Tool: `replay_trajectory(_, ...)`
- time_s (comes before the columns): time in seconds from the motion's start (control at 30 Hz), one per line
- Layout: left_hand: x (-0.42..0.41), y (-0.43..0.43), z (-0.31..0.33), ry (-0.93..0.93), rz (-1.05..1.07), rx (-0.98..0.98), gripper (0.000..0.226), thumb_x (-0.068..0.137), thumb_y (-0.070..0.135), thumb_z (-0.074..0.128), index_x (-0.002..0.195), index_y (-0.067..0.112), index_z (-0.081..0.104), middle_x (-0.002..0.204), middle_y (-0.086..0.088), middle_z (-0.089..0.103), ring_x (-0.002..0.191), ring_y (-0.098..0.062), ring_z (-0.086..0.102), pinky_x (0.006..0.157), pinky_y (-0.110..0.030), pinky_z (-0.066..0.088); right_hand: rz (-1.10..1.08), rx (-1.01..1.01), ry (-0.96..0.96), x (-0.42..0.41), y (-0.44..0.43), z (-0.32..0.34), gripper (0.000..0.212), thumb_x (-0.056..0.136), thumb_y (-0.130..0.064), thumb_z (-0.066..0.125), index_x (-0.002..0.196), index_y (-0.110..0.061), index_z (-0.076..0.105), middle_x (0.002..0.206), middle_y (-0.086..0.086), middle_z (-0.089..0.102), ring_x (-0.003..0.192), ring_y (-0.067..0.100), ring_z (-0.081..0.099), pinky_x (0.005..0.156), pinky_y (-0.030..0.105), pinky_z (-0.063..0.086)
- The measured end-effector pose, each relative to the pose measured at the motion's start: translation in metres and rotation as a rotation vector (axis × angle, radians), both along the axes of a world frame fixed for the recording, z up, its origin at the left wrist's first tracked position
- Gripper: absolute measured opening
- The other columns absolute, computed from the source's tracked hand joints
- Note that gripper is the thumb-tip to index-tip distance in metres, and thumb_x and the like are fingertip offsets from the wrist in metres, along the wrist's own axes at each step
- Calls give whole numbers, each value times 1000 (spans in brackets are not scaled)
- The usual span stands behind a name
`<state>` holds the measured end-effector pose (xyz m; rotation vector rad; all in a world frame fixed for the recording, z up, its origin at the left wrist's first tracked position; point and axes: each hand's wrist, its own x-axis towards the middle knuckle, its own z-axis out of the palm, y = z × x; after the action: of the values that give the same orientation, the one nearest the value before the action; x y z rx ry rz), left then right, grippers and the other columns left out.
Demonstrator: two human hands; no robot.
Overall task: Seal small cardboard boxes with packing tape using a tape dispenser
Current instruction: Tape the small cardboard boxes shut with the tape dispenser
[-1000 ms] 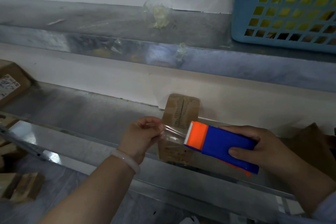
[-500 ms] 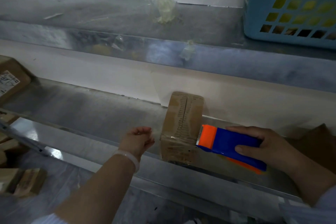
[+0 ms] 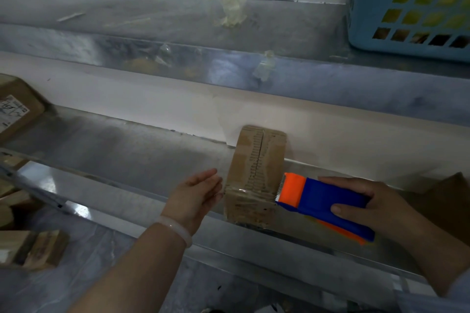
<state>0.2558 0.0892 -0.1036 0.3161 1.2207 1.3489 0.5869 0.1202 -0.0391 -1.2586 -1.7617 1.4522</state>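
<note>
Box stands on shelf, back to wall. My left grip is flat, fingers straight, at box's left side. Right grip is wrapped round dispenser, teeth at box's right edge. Imo: brace left side, tilt teeth down, cut clean, rub end flat.

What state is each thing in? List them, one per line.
small cardboard box: upright, flaps shut, clear tape across it.
tape dispenser: held, orange end at the box's right edge.
left hand: open, beside the box's left side.
right hand: grips the tape dispenser.
blue basket: on the upper shelf.
</note>
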Motion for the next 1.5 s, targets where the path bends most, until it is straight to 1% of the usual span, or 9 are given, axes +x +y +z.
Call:
replay_trajectory(0.37,6,2,-7,102,-14,-74,14,86,1,64,96,9,69,82,-8,73,74,-16,68,60,-24,53,-17,7,27,-3,-4,-4,45,62,-26,78,101,-47,71,103,-20,71,86,3,68,63,14,53)
replay_trajectory(0.53,14,0,-5,2,-82,-88,15,91,5,59,97,7,73,83,-7,75,68,-12,71,54,-20,53,-10,25,11,-3,-6,-6,44,63,-28,76,100,-51,69,102,-23,69,85,3,68,62,13,52)
replay_trajectory(0.77,24,-4,-11,64,-61,-28,32,96,12,53,128,11,59,110,-9,71,102,-22,65,81,-29,50,9,5,4,-1,-6,-6,44,66,-31,75,104,-53,68,105,-21,69,90,4,68,65,15,53)
replay_trajectory(0.9,23,-7,-8,324,5,37,33,99,9,47,131,5,54,125,-14,62,113,-25,60,101,-40,46,25,-11,-22,1,-5,-4,49,70,-34,72,117,-44,64,112,-20,68,97,6,67,72,20,55)
replay_trajectory(0.97,23,-10,-5,654,12,132,34,99,14,49,133,12,54,133,-5,56,121,-17,54,107,-34,39,38,-21,-36,1,-4,-1,50,71,-34,70,120,-42,62,114,-23,66,98,4,66,73,19,55)
replay_trajectory(1.07,25,-15,4,1163,-55,480,34,97,27,53,129,18,57,130,8,55,124,-6,50,106,-22,36,56,-20,-45,0,-4,3,49,72,-34,69,120,-43,61,112,-28,65,98,1,66,71,17,54)
replay_trajectory(1.17,27,-12,5,1473,-298,755,33,92,30,58,121,16,65,125,7,60,124,-10,50,105,-31,40,44,-35,-22,1,-3,3,49,71,-32,70,118,-42,62,112,-25,66,96,3,67,70,17,54)
replay_trajectory(1.33,24,-9,4,1625,-354,809,27,86,30,64,107,17,74,115,2,69,117,-19,58,98,-47,48,52,-26,-52,0,-2,3,49,72,-32,69,119,-42,62,113,-22,67,97,3,66,72,18,54)
replay_trajectory(1.5,33,1,12,1617,-411,870,32,88,36,58,112,19,72,124,2,65,119,-18,55,104,-39,42,69,-19,-69,-1,-2,5,49,72,-36,68,120,-46,60,117,-22,65,99,1,65,76,20,55)
